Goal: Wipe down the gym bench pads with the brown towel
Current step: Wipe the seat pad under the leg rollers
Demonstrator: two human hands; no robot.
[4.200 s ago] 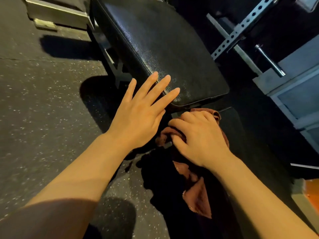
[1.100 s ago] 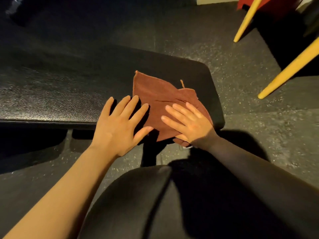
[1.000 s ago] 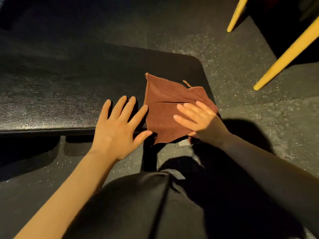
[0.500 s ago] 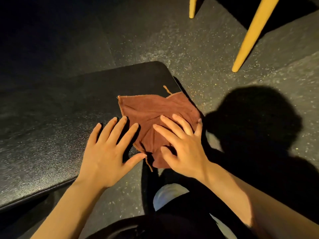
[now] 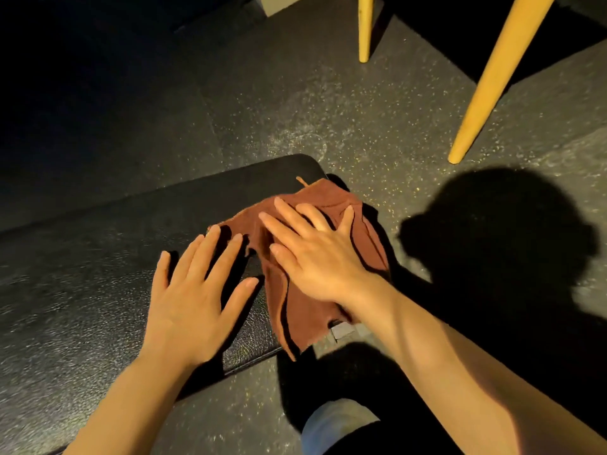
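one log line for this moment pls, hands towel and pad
right hand: flat on brown towel | left hand: flat on bench pad | towel: at pad end, corner overhanging | stage: wiping

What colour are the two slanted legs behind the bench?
Yellow legs, seen clearly in the head view.

Under your palms you've got a black bench pad (image 5: 108, 264) in grained, leather-look vinyl, catching a dull sheen. Your rust-brown towel (image 5: 305, 310) is soft, matt, napped cloth, rumpled into folds. Beyond it, the dark rubbery floor (image 5: 328, 103) looks rough, pale-flecked, and two smooth, matt yellow legs (image 5: 492, 77) stand there.
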